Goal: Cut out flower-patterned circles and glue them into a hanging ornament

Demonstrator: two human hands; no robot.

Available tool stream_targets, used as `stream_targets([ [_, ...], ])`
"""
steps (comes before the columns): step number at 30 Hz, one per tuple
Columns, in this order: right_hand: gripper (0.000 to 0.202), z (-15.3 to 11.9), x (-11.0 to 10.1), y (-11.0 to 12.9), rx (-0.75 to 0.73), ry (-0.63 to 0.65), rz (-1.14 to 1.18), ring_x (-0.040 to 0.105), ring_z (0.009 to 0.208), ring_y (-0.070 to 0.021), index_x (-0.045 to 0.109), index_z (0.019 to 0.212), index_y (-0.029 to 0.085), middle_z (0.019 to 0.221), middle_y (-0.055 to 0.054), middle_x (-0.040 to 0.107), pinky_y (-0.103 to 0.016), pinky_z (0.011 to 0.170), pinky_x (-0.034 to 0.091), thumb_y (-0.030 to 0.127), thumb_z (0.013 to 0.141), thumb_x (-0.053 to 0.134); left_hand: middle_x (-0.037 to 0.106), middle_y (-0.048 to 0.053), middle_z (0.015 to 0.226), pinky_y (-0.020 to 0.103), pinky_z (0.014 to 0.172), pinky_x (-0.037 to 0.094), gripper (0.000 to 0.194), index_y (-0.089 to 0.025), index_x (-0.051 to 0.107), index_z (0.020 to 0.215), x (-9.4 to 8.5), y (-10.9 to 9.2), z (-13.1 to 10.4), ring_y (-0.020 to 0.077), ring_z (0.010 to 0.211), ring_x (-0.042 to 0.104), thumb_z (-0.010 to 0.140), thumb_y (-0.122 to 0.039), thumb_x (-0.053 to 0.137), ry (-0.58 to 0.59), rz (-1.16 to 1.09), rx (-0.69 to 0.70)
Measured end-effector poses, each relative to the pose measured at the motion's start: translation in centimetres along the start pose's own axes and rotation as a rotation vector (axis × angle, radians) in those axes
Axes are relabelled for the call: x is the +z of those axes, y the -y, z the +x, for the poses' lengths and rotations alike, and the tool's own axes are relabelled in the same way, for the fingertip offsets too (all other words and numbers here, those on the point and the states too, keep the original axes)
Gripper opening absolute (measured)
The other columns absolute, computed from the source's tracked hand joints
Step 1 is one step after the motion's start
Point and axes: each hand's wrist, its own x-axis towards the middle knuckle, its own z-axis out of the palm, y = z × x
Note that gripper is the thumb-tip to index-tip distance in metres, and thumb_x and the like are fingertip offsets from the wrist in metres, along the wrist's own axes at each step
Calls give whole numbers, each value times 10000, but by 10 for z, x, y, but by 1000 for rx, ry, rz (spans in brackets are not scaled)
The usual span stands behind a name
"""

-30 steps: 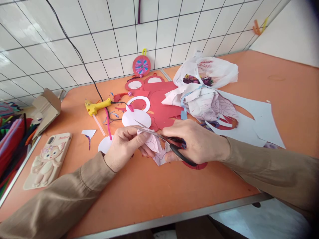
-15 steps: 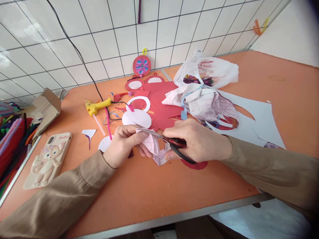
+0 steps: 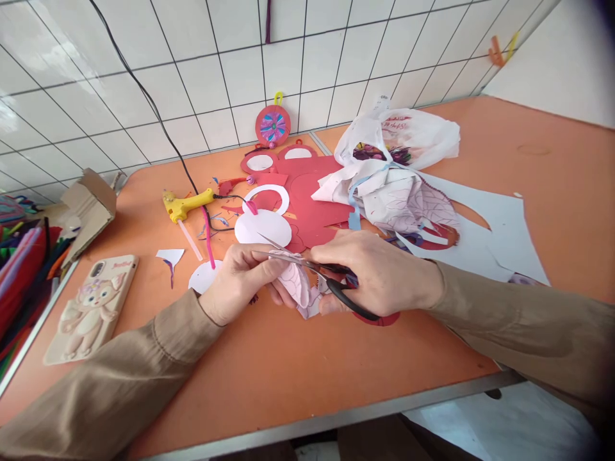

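My left hand (image 3: 245,278) pinches a folded piece of white patterned paper (image 3: 294,282) near the middle of the table. In my right hand (image 3: 379,272) are black-handled scissors (image 3: 340,291), their blades parted and pointing left across the top of the folded paper, close to my left fingertips. Behind the blades lies a white paper oval (image 3: 263,229). Another patterned scrap shows below the scissors, partly hidden by my right hand. Part of a red paper disc (image 3: 382,319) sticks out under the right hand.
A yellow glue gun (image 3: 187,205) with its black cable lies at left, behind a phone (image 3: 91,307). Red paper (image 3: 312,186) and a plastic bag (image 3: 427,137) are at the back. A cardboard box (image 3: 91,205) stands at the left edge.
The scissor blades have opened wider. The folded paper has shifted slightly right and down between my left fingers, and my right hand has moved a little left.
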Motion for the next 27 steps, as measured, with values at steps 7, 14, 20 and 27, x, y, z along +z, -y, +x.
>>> stream_targets([
  [7,512,1,0,0,-17,14,12,321,528,-103,375,646,213,562,53,429,-263,586,266,597,769,692,776,94,669,211,470,552,382,-130,771,785,2,-2,-1,185,529,729,835,-508,750,14,66,-12],
  [14,476,0,-1,0,-49,-21,-48,265,530,-103,320,634,217,549,52,372,-272,572,230,514,804,651,768,94,651,221,466,548,379,-128,772,780,-1,0,0,195,534,730,847,-499,737,19,62,0],
  [20,482,1,0,-3,-52,-54,-56,220,528,-103,293,635,219,536,61,307,-272,567,221,509,821,631,749,100,606,236,476,551,382,-122,743,721,-5,4,1,221,550,742,855,-480,725,-8,-3,-13],
  [27,436,0,-2,1,-27,13,-56,263,519,-102,340,641,219,548,53,419,-272,579,255,458,771,681,768,109,655,244,460,544,409,-113,756,798,-6,4,1,214,528,729,827,-521,740,1,39,-6],
])
